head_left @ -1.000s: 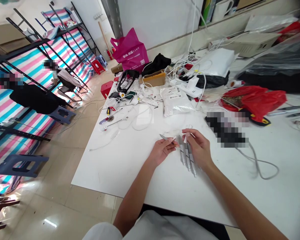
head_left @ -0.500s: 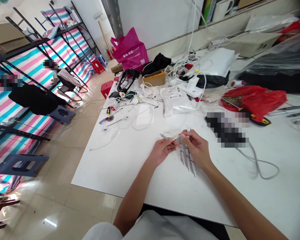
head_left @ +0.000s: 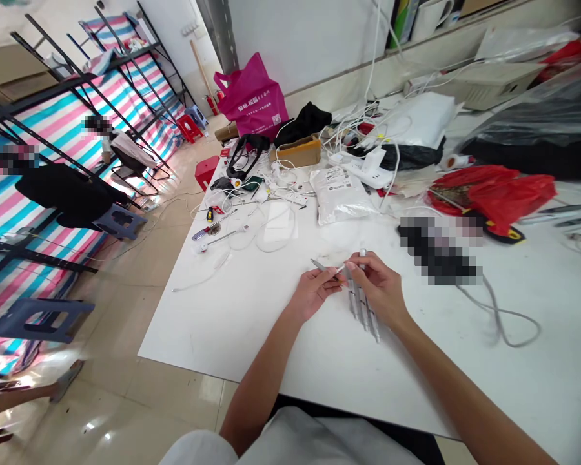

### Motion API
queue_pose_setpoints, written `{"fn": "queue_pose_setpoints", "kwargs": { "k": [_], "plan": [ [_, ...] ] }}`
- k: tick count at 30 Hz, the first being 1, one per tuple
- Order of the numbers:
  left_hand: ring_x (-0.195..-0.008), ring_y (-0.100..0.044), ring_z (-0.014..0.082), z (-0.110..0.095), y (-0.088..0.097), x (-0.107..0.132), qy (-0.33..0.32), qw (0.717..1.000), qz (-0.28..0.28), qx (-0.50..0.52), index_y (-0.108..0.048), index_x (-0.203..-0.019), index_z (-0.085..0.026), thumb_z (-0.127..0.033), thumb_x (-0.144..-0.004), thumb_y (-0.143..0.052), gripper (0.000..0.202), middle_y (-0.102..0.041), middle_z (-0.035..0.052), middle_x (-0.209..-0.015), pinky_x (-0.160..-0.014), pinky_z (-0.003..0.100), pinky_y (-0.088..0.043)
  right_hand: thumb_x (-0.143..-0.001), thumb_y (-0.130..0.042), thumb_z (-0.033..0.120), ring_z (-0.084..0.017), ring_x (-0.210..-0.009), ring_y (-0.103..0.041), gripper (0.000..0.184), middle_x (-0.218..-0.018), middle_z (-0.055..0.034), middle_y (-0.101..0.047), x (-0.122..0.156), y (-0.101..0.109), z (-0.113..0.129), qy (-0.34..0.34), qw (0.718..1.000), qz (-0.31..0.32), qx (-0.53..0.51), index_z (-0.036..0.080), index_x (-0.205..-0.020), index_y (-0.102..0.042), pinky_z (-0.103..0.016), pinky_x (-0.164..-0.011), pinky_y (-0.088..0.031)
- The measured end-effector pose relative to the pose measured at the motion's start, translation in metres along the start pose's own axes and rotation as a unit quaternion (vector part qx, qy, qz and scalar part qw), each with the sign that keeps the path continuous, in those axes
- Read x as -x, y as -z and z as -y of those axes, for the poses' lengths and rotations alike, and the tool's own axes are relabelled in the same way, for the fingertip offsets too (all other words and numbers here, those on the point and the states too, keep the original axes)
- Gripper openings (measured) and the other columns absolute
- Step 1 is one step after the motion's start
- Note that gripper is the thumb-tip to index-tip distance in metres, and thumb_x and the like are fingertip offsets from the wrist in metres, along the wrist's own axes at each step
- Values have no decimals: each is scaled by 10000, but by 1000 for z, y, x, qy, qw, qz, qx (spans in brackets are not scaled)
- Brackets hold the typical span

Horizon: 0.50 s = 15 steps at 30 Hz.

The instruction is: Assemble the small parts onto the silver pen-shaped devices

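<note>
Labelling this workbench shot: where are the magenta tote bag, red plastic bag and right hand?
magenta tote bag (head_left: pixel 252 97), head view, front panel
red plastic bag (head_left: pixel 501 197), head view, middle of the bag
right hand (head_left: pixel 380 287), head view, back of the hand

White short sleeves (head_left: pixel 198 450), bare forearms (head_left: pixel 256 381)

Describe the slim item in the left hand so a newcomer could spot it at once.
On the large white table, look near the front edge. The left hand pinches a slim grey pen-like tool, tip poking out leftward; unlike the similar silver pieces lying under the right hand, it is held up off the table.
</note>
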<state>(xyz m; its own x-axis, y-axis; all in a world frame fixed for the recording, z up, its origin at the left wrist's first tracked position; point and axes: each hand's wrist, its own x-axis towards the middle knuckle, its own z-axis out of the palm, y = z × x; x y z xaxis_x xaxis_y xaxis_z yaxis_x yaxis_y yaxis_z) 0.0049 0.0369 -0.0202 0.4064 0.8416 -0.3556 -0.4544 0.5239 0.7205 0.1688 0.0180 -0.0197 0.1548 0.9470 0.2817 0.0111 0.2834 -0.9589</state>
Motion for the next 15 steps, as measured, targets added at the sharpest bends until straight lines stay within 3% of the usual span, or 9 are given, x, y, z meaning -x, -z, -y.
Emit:
{"fn": "queue_pose_setpoints", "kwargs": {
  "k": [15],
  "plan": [
    [-762,-653,148,0,1,0,-7,999,21,-23,-785,-856,-108,-461,-770,-874,374,-717,68,-790,-849,342,-480,-934,-705,511,-192,-823,-550,234,-936,-36,-634,0,1,-3,-16,996,68,62,283,-964,-750,-363,-771,-460]
  ]
}}
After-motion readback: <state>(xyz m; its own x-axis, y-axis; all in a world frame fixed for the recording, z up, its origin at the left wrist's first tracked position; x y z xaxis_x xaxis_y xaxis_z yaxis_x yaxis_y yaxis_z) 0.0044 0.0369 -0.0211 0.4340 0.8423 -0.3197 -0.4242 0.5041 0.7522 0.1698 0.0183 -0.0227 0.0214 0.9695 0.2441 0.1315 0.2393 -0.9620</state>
